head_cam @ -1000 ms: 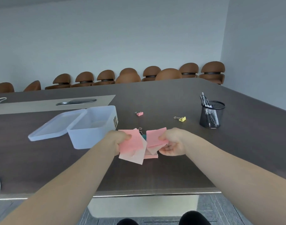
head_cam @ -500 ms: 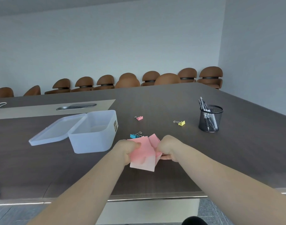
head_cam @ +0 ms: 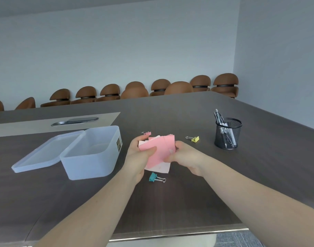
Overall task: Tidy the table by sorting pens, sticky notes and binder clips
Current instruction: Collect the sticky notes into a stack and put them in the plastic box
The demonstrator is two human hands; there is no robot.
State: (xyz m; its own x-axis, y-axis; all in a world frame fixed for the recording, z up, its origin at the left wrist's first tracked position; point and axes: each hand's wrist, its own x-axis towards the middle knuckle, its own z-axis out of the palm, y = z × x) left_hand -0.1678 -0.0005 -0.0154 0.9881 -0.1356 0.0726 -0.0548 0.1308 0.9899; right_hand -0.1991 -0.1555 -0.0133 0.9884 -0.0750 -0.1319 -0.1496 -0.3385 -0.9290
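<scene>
Both hands meet over the middle of the table [head_cam: 197, 111], and between them I hold a loose stack of pink sticky notes [head_cam: 159, 150]. My left hand [head_cam: 137, 157] pinches the stack from its left side, thumb pressed flat across the top sheet and fingers curled behind. My right hand [head_cam: 185, 157] closes on the right edge of the same stack, thumb on the front. The sheets are fanned unevenly, with paler ones sticking out at the bottom, and the stack is lifted clear of the table.

Just below the notes, a teal binder clip [head_cam: 153, 177] lies on the table between my wrists. A pink binder clip [head_cam: 147, 133] peeks out just behind the notes, partly hidden by them. A yellow binder clip [head_cam: 194, 139] lies to the right of the notes, apart from them. Farther right of the notes stands a black mesh cup [head_cam: 227, 134] with pens [head_cam: 219, 116] upright in it.

Left of the notes sits an open translucent plastic box [head_cam: 92, 155], near my left hand; I see nothing inside it. Its lid [head_cam: 44, 152] lies flat on the table, touching the box's left side.
</scene>
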